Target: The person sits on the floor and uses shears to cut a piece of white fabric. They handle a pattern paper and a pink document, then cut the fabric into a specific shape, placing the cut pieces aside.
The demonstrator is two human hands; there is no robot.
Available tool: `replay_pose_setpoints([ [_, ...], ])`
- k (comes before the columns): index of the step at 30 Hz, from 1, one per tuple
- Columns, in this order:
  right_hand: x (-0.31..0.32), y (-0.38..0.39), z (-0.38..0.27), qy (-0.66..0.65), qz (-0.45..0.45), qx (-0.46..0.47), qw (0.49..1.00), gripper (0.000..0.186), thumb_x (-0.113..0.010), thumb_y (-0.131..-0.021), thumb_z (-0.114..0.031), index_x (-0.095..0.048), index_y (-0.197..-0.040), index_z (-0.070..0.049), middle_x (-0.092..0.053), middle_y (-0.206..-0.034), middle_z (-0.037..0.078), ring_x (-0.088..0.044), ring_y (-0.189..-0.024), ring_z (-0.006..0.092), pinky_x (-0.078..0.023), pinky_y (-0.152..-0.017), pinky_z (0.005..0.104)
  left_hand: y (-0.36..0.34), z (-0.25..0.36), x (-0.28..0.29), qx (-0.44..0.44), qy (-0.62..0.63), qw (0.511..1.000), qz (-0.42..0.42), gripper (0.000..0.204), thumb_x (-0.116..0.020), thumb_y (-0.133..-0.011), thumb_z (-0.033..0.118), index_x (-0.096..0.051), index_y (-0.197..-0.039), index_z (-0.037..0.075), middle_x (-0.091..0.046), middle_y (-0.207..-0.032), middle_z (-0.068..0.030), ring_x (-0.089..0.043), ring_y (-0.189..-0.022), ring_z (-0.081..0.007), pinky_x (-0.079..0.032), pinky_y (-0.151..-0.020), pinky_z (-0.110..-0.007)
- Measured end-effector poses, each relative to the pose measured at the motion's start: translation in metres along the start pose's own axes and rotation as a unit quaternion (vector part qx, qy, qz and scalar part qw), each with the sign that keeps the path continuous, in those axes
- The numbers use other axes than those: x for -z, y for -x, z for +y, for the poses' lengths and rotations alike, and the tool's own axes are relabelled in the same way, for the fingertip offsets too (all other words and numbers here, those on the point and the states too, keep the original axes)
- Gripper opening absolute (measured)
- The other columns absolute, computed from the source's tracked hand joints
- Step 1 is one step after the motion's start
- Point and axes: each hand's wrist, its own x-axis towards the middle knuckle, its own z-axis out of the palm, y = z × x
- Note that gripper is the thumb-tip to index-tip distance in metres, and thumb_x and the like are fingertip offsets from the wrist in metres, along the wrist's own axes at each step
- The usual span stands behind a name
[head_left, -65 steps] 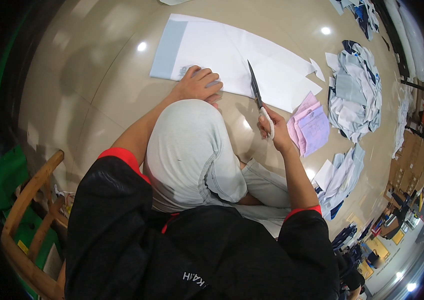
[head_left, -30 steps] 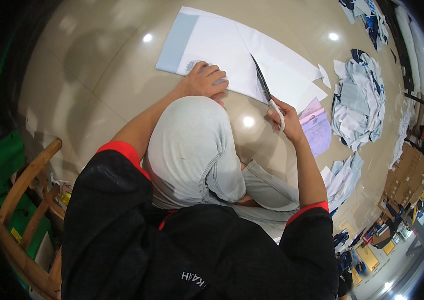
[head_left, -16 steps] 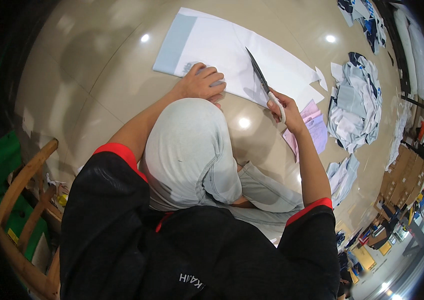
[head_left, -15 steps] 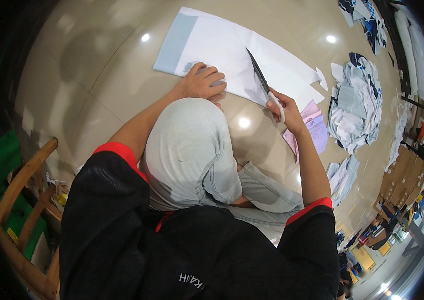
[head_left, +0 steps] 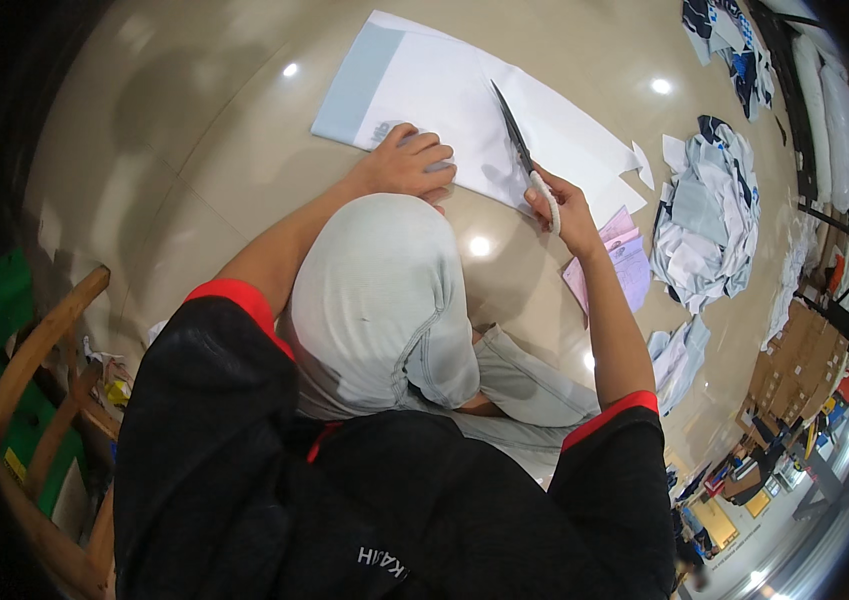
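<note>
A folded white fabric piece (head_left: 441, 82) with a grey-blue band at its left end lies on the floor in front of my raised knee. My left hand (head_left: 407, 162) is bent over its near edge, fingers curled onto the cloth; the thumb is mostly hidden. In my right hand (head_left: 564, 214) is a pair of scissors (head_left: 516, 128) with dark blades and white-wrapped handles. The blades lie over the fabric, pointing away from me, and look nearly closed. A small notched white scrap (head_left: 642, 166) sits at the fabric's right end.
Pink and purple paper sheets (head_left: 627, 262) lie beside my right wrist. Farther right is a heap of white, grey and navy cloth pieces (head_left: 709, 215), with smaller piles behind and nearer. A wooden chair (head_left: 39, 350) stands at my left, and cardboard (head_left: 794, 365) at the right.
My right hand and the scissors have shifted slightly left, with the blades still over the fabric. My left hand stays at the near edge.
</note>
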Motion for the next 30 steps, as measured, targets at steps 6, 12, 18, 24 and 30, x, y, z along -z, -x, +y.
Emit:
replay_pose_setpoints([
  [6, -0.005, -0.006, -0.001, 0.048, 0.018, 0.026, 0.998, 0.08, -0.087, -0.088, -0.043, -0.058, -0.152, -0.004, -0.071, -0.094, 0.006, -0.06, -0.075, 0.0088, -0.05, -0.065, 0.0264, 0.001, -0.001, -0.005, -0.007, -0.024, 1.0, -0.001, 0.048, -0.075, -0.077, 0.036, -0.068, -0.117, 0.011, -0.061, -0.128, -0.0069, -0.055, -0.126, -0.0277, -0.042, -0.107, -0.054],
  [12, -0.004, -0.006, -0.007, 0.04, 0.013, 0.003, 0.999, 0.078, -0.086, -0.089, -0.041, -0.059, -0.152, -0.005, -0.066, -0.084, 0.003, -0.055, -0.068, 0.0074, -0.047, -0.06, 0.026, 0.001, -0.002, -0.006, 0.001, -0.035, 0.999, -0.013, 0.05, -0.076, -0.076, 0.036, -0.067, -0.117, 0.011, -0.061, -0.129, -0.0066, -0.055, -0.127, -0.0279, -0.042, -0.107, -0.053],
  [18, -0.013, -0.014, -0.019, 0.02, 0.022, 0.003, 1.0, 0.075, -0.084, -0.09, -0.039, -0.06, -0.151, -0.003, -0.069, -0.086, 0.004, -0.057, -0.068, 0.0079, -0.046, -0.06, 0.0247, 0.002, -0.001, -0.004, 0.006, -0.016, 1.0, -0.019, 0.048, -0.076, -0.08, 0.039, -0.067, -0.118, 0.01, -0.061, -0.131, -0.007, -0.055, -0.127, -0.0285, -0.041, -0.108, -0.054],
  [24, -0.022, -0.025, -0.021, -0.011, 0.042, 0.024, 0.999, 0.079, -0.086, -0.09, -0.041, -0.057, -0.151, 0.001, -0.055, -0.071, -0.004, -0.05, -0.056, 0.0054, -0.041, -0.049, 0.0239, 0.0, -0.001, -0.004, 0.005, -0.005, 1.0, -0.008, 0.044, -0.074, -0.083, 0.038, -0.066, -0.116, 0.01, -0.062, -0.128, -0.007, -0.056, -0.125, -0.0276, -0.041, -0.108, -0.053],
  [30, -0.026, -0.028, -0.022, 0.007, 0.05, 0.032, 0.998, 0.079, -0.087, -0.09, -0.038, -0.057, -0.15, 0.003, -0.056, -0.07, -0.003, -0.05, -0.055, 0.0051, -0.041, -0.048, 0.0236, 0.0, 0.0, -0.006, 0.012, -0.02, 1.0, -0.01, 0.045, -0.075, -0.082, 0.039, -0.066, -0.115, 0.01, -0.062, -0.126, -0.0062, -0.056, -0.125, -0.0268, -0.041, -0.108, -0.052],
])
